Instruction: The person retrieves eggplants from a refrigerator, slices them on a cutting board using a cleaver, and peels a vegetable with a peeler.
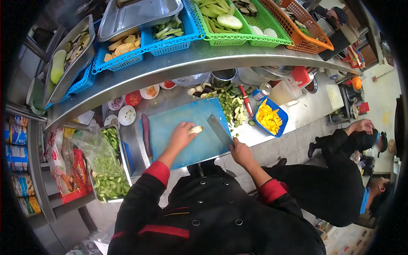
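On the blue cutting board (170, 112) my left hand (182, 135) has its fingers closed on a small pale vegetable piece (196, 129) with a brownish tip; its exact kind is unclear. My right hand (241, 152) grips the handle of a knife (219, 129). The broad blade slants over the board's right side, apart from the piece. A long purple eggplant (146, 131) lies along the board's left edge. Chopped green and white vegetables (231, 104) are heaped just past the right edge, beside a red-handled tool (245, 100).
Right of the board stands a blue basket of yellow pieces (268, 118), near a can (262, 91). Small bowls (127, 115) sit at the back left. A tray of cut green vegetables (111, 187) is at left. Overhead runs a shelf (170, 64) with baskets. Two people are at right.
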A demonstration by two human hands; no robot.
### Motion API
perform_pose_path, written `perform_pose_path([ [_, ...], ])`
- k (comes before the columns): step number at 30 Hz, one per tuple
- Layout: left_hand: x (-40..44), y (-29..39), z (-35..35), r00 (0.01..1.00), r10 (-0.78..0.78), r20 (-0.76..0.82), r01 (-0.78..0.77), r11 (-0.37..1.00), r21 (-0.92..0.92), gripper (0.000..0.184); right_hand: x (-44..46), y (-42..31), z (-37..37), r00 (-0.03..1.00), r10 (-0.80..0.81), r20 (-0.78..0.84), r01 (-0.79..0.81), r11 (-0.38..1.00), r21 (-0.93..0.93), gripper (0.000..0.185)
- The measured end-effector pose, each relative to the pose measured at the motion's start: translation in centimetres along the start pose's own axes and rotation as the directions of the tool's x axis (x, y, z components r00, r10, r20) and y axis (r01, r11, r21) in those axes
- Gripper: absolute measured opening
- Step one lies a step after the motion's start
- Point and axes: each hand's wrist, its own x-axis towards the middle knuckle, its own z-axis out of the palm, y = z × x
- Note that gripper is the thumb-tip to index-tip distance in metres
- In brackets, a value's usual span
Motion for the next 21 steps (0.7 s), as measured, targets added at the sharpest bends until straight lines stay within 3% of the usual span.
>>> perform_pose_path([
  [1,0.2,0.0,0.3,0.999,0.05,0.008,-0.05,0.999,0.007,0.04,-0.4,-0.8,-0.7,0.998,-0.054,0.009,0.055,0.994,-0.092,0.027],
  [4,0.1,1.4,0.8,0.995,0.096,0.039,-0.099,0.99,0.097,0.036,-1.1,-2.9,-1.3,0.994,-0.106,-0.024,0.103,0.989,-0.103,0.023],
  [8,0.4,2.4,1.0,0.993,0.086,0.075,-0.094,0.99,0.109,0.036,-1.3,-3.9,-1.1,0.985,-0.162,-0.062,0.156,0.983,-0.095,0.02],
  [11,0.5,2.4,1.0,0.994,0.062,0.091,-0.074,0.988,0.134,0.035,-1.8,-4.3,-1.3,0.99,-0.139,0.001,0.137,0.979,-0.151,0.02],
  [14,0.6,2.2,1.1,0.991,0.05,0.123,-0.066,0.989,0.131,0.037,-2.3,-4.7,-1.5,0.99,-0.134,0.04,0.138,0.986,-0.098,0.023],
  [16,0.5,2.0,1.4,0.988,0.111,0.106,-0.126,0.982,0.14,0.039,-1.5,-4.8,-0.2,0.991,-0.039,0.126,0.046,0.997,-0.056,0.027],
  [20,1.3,1.8,1.2,0.979,0.172,0.109,-0.193,0.952,0.236,0.043,3.1,-3.7,4.7,0.995,-0.066,0.073,0.069,0.997,-0.03,0.031],
  [21,1.0,2.1,1.1,0.992,0.049,0.117,-0.074,0.972,0.222,0.043,3.7,-2.5,5.9,0.993,-0.109,0.034,0.109,0.994,0.002,0.029],
])
